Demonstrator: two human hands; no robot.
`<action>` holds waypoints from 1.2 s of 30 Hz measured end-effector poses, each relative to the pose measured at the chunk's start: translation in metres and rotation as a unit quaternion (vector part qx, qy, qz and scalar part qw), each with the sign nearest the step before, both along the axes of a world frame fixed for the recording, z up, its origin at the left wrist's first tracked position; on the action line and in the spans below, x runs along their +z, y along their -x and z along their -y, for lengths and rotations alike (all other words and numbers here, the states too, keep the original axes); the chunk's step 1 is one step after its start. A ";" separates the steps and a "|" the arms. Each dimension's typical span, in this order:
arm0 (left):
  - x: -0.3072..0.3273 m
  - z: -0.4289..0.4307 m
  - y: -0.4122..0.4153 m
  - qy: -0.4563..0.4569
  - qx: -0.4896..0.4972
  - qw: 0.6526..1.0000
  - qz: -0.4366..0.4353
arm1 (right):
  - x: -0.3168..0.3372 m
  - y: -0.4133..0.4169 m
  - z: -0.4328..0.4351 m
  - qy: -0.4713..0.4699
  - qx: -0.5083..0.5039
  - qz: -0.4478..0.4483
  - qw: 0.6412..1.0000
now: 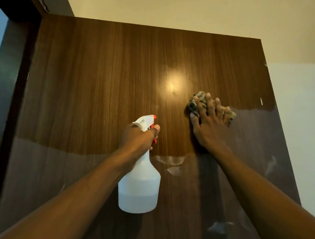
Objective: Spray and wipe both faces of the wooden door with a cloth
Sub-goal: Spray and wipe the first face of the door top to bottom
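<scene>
Wooden door (100, 76) across most of the view, seen from below, upper part dark and glossy with one bright glare spot, lower part paler and hazy with whitish smears. Dark frame (20, 84) along its left edge; cream ceiling (200, 9) above, white wall (307, 124) to the right. White bottle (139, 190) in front of the door's middle, nearly upright, red-tipped nozzle toward the door, liquid in its lower part. Left hand (137, 138) curled round the bottle's neck, a finger at the red trigger. Right hand (209, 126) just right of it, fingers straight and slightly spread, pressing flat. Under it, a mottled cloth (194, 102) bunched against the door, sticking out past the fingertips and at the right.
</scene>
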State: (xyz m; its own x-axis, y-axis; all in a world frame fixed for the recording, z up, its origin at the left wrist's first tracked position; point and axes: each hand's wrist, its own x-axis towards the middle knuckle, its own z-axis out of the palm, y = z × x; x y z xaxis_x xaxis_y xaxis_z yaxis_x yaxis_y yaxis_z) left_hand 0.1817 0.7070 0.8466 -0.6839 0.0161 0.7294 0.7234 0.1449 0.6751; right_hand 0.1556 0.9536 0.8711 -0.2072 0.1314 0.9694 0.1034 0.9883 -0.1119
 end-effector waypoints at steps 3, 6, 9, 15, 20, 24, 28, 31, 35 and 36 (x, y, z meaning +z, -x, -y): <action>0.005 -0.006 -0.003 0.002 -0.007 1.000 0.010 | -0.011 -0.002 0.001 -0.077 0.014 0.025 0.997; -0.001 -0.015 -0.009 0.004 -0.015 1.000 0.015 | -0.057 -0.006 -0.023 -0.173 0.009 0.037 0.984; -0.017 -0.026 -0.018 0.004 -0.031 0.999 0.018 | -0.071 -0.014 -0.062 -0.088 0.012 0.061 0.994; -0.024 -0.043 -0.036 -0.005 -0.034 0.999 0.028 | -0.015 -0.020 -0.058 0.065 0.051 0.050 0.995; -0.014 -0.073 -0.050 -0.004 -0.019 0.999 0.036 | -0.055 -0.018 -0.082 -0.135 0.023 0.064 0.988; -0.017 -0.101 -0.057 -0.015 -0.004 1.000 0.027 | -0.083 -0.021 -0.141 -0.149 0.025 0.021 0.988; -0.019 -0.126 -0.066 -0.002 0.031 1.000 0.004 | -0.048 -0.026 -0.176 -0.041 0.030 -0.017 0.999; -0.016 -0.142 -0.070 -0.009 0.043 0.999 0.000 | -0.011 -0.021 -0.162 -0.006 0.053 -0.022 0.998; -0.015 -0.164 -0.072 -0.018 0.054 0.998 0.006 | -0.019 -0.012 -0.156 -0.140 0.043 -0.020 0.989; -0.015 -0.171 -0.072 -0.018 0.058 0.998 0.006 | -0.029 -0.011 -0.162 -0.183 0.038 -0.018 0.982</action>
State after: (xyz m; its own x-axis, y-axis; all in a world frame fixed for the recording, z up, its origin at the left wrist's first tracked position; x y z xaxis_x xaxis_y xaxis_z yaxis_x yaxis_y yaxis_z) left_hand 0.2539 0.8778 0.8314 -0.6882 -0.0902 0.7199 0.6949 0.2031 0.6898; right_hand 0.1665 1.1161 0.8425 -0.1666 -0.2424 0.9558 0.0300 0.9676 0.2506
